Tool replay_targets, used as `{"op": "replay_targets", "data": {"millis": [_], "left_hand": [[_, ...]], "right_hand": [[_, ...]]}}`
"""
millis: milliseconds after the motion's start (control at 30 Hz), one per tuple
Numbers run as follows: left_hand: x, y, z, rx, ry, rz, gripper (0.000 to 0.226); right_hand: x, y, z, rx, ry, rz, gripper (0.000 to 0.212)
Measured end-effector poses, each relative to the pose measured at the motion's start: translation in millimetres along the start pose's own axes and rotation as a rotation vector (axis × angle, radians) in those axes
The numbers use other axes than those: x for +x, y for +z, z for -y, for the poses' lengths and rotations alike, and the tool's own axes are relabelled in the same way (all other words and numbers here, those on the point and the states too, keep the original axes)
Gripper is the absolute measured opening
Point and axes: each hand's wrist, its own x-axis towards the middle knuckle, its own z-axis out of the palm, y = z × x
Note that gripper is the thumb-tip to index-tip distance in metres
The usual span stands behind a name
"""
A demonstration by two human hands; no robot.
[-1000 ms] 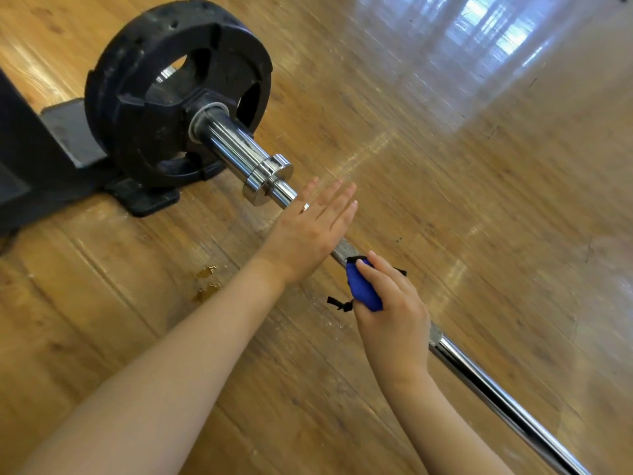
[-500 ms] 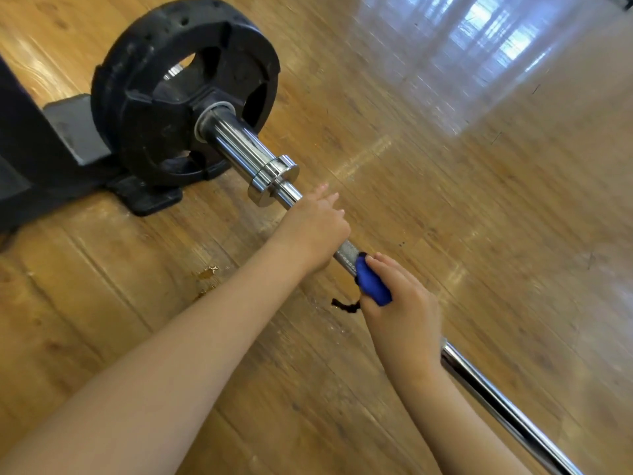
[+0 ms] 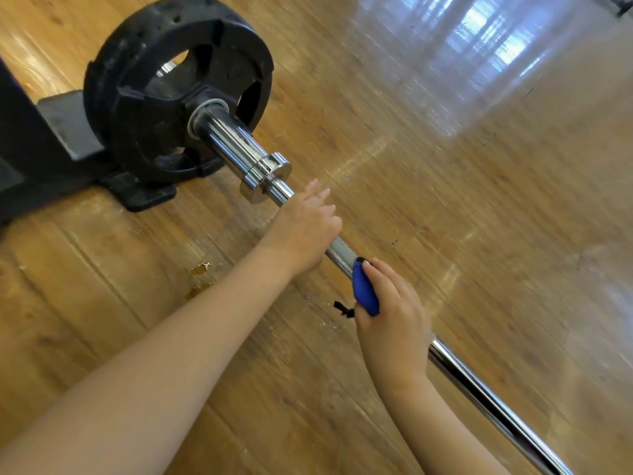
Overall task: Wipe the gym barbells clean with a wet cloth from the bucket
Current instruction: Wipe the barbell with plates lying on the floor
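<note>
A chrome barbell [image 3: 479, 395] runs from lower right up to a black weight plate [image 3: 144, 97] at upper left, with a chrome collar [image 3: 265, 176] next to the plate. My left hand [image 3: 305, 228] grips the shaft just below the collar, fingers curled over it. My right hand [image 3: 390, 317] wraps a blue cloth [image 3: 364, 289] around the knurled shaft [image 3: 340, 255] a little lower down. A black tag [image 3: 343, 308] hangs from the cloth. No bucket is in view.
The barbell lies over a wooden floor [image 3: 445, 217] with bright window glare at upper right. A black stand base [image 3: 51, 138] sits behind the plate at left. A small wet or sticky spot [image 3: 202, 274] marks the floor under my left forearm.
My left hand went from flat and open above the bar to curled around it near the collar. My right hand with the cloth stays at about the same spot on the shaft.
</note>
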Motion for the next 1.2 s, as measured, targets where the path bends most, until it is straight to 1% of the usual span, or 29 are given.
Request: {"op": "replay_targets", "data": {"millis": [133,233,333,400,467,567,667,733,800,867,933,1033,1133,1200], "left_hand": [[-1,-1,0,-0.01,0.007,-0.006,0.037],[-2,-1,1,0.001,0.019,-0.012,0.045],[-6,2,0,0.078,0.018,-0.008,0.054],[-9,8,-7,0.152,0.072,-0.092,0.052],[-8,12,-16,0.166,0.113,-0.196,0.049],[-5,17,-16,0.149,0.101,-0.186,0.058],[-5,21,-5,0.163,0.105,-0.189,0.054],[-6,24,-1,0.189,0.088,-0.194,0.052],[-4,23,2,0.154,0.082,-0.254,0.047],[-2,23,7,0.149,0.075,-0.278,0.042],[-2,17,8,0.114,0.065,-0.262,0.038],[-5,4,2,0.108,0.033,-0.158,0.024],[1,1,1,0.127,0.027,-0.016,0.029],[4,-3,2,0.143,0.03,0.033,0.028]], "right_hand": [[-16,-11,-23,-0.022,-0.057,0.029,0.053],[-33,-27,-40,-0.051,-0.043,0.031,0.053],[-29,-27,-38,-0.054,0.001,0.001,0.055],[-18,-22,-23,-0.008,0.003,-0.054,0.045],[-8,-12,-5,0.054,-0.032,-0.067,0.036],[-7,1,-1,0.055,-0.061,-0.026,0.04],[-22,-8,-25,0.018,-0.069,-0.019,0.044],[-33,-17,-39,0.006,-0.041,-0.02,0.046],[-38,-24,-43,-0.013,-0.019,-0.048,0.04],[-38,-23,-38,-0.015,0.015,-0.074,0.036],[-27,-15,-28,-0.021,0.041,-0.088,0.037],[-8,-6,-13,-0.016,0.026,-0.012,0.053],[-10,-10,-20,-0.016,-0.044,0.041,0.056],[-27,-20,-34,-0.021,-0.061,0.009,0.052]]}}
